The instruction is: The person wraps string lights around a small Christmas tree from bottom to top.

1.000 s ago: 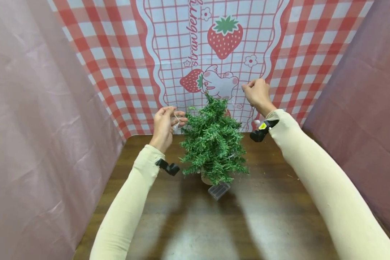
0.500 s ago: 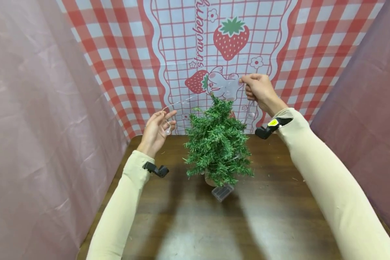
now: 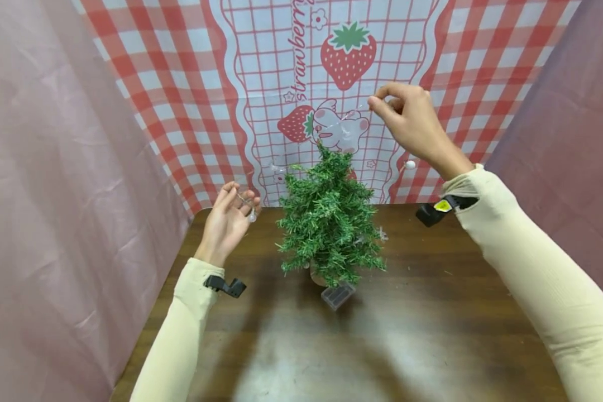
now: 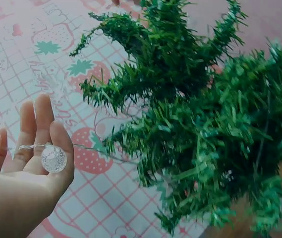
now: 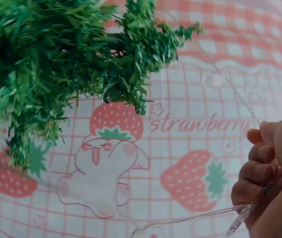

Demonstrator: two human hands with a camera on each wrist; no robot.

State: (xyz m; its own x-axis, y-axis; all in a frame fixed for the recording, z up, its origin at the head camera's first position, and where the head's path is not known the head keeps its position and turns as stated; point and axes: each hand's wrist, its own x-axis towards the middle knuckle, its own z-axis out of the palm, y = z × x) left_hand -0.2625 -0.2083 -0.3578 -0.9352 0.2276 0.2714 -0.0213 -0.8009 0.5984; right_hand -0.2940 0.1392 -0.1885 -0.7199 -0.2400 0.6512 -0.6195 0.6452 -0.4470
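A small artificial Christmas tree stands upright on the wooden table between both hands. Behind it, a thin clear string of lights runs between the hands. My left hand, left of the tree, pinches the strand by thumb and finger; a round clear bulb hangs against its other, half-spread fingers. Higher up, right of the treetop, my right hand pinches the wire with thumb and forefinger. The right wrist view shows its remaining fingers curled round more wire. A white bulb dangles under this hand.
A dark, clear-cased battery box lies on the table at the tree's foot. A strawberry-print cloth hangs behind, with pink curtains along both sides. A clear ornament sticks out at the tree's right.
My left hand has moved left and down, away from the tree. My right hand has risen and come nearer, drawing the strand up behind the treetop. The tree has stayed put.
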